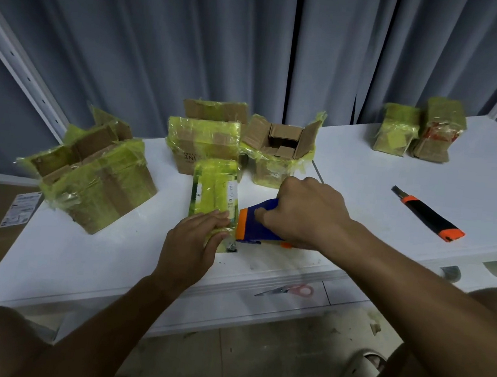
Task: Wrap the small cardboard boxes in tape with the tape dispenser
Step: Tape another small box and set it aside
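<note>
A small slim box (215, 189) wrapped in yellow-green tape lies on the white table (86, 257) in front of me. My left hand (195, 244) presses flat on its near end, fingers straight. Right beside the box sits the blue and orange tape dispenser (255, 224), and my right hand (306, 212) grips it from above, fingers curled over its body. The dispenser's orange front edge touches the box's right side.
Taped cardboard boxes stand behind: an open one at left (95, 178), a closed one (203, 143) and an open one (278, 151) at centre, two wrapped ones (419, 129) at far right. A black and orange utility knife (428, 215) lies right. Scissors (288, 290) lie on the floor.
</note>
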`<state>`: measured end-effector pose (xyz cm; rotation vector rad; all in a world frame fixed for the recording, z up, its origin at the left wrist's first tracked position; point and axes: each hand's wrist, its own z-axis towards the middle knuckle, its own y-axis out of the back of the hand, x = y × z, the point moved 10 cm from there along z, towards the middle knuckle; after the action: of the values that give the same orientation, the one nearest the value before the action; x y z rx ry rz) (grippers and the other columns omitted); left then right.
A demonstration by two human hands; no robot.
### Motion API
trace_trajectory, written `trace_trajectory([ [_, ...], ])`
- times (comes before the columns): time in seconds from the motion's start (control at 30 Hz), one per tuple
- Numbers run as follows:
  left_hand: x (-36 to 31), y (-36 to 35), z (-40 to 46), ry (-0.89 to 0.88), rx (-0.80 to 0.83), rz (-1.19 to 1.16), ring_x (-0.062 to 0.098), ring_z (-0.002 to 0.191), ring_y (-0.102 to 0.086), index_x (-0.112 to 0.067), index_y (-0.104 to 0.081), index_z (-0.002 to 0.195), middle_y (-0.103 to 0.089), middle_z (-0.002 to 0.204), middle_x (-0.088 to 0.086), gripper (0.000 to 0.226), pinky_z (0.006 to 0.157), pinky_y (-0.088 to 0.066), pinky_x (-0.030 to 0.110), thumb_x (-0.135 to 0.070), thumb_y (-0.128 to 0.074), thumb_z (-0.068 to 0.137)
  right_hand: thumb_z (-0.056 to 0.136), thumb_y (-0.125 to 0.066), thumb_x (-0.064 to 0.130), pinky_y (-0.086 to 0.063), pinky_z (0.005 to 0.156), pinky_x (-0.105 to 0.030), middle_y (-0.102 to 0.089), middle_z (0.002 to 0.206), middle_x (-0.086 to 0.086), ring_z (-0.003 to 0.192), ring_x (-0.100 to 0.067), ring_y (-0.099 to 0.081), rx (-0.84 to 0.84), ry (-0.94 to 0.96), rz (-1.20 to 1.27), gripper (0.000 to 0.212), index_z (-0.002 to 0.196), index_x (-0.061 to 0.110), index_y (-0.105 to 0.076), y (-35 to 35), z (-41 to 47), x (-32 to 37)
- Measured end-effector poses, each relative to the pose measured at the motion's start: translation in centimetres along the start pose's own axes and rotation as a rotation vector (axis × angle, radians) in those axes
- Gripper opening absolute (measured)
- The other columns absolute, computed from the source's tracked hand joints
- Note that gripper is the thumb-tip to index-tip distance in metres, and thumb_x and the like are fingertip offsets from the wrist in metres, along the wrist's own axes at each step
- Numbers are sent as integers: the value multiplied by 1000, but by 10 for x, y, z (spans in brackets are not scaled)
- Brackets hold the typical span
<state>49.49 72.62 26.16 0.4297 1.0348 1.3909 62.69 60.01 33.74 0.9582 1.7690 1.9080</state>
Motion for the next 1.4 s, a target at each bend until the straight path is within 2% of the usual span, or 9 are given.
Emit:
trace_trajectory([
  [0.13,0,0,0,-2,-2,-17,14,115,-62,-16,-70,117,-71,117,-2,36,96,-51,32,-37,-50,95,84,-62,57,-46,67,-34,-53,83,1,82,-22,-56,110,-68,113,39,78,23,-44,-7,10,-12],
  [0.3,3,-3,0,23,10,-28,13,116,-61,-17,-70,117,-70,119,-4,37,96,-52,33,-39,-49,95,87,-59,53,-43,70,-34,-43,77,3,85,-25,-54,40,-21,42,39,73,24,-37,0,7,-1],
  [0.57,1,-2,-1,7,-18,-46,13,117,-61,-15,-71,116,-71,118,-1,33,99,-50,34,-33,-52,95,84,-61,57,-46,65,-33,-59,89,-3,82,-20,-59,209,-116,236,38,86,21,-54,-19,24,-26],
  [0.73,-1,-2,2,-1,-17,-71,9,119,-59,-17,-71,116,-70,119,-5,27,99,-51,37,-27,-58,95,93,-53,49,-40,70,-33,-62,99,-7,93,-31,-63,-22,33,-167,35,102,16,-61,-13,3,8],
  [0.8,-7,-2,0,-35,-19,-87,8,118,-59,-17,-71,115,-70,119,-6,25,100,-50,36,-23,-61,93,97,-49,47,-36,68,-32,-66,104,-8,91,-32,-64,-110,78,-200,34,93,15,-60,-16,1,22],
  [0.93,-7,-1,3,-43,-28,-103,8,118,-59,-17,-70,115,-69,118,-8,25,100,-49,33,-25,-60,93,94,-52,50,-36,65,-33,-47,80,-2,74,-27,-48,-64,26,-115,46,65,21,-31,-20,13,18],
  [1.2,-5,-1,9,82,-15,-187,11,116,-53,-21,-61,100,-60,118,-11,19,100,-41,51,-33,-62,85,91,-55,57,-38,60,-31,-41,66,1,66,-25,-48,-95,-23,-38,49,64,18,-40,-11,20,-10],
  [1.27,-2,2,10,157,-78,-74,17,129,-45,-22,-60,105,-59,125,-7,32,108,-32,56,-48,-58,86,91,-55,58,-37,58,-30,-42,65,0,61,-22,-45,-109,-21,-27,51,64,18,-40,-8,21,-14],
  [1.4,4,-15,7,278,12,54,26,150,-12,-20,-46,138,-34,156,1,71,118,-15,52,-68,-48,86,90,-56,58,-37,60,-30,-41,65,0,61,-23,-45,-120,-14,8,51,63,18,-38,-6,21,-14],
])
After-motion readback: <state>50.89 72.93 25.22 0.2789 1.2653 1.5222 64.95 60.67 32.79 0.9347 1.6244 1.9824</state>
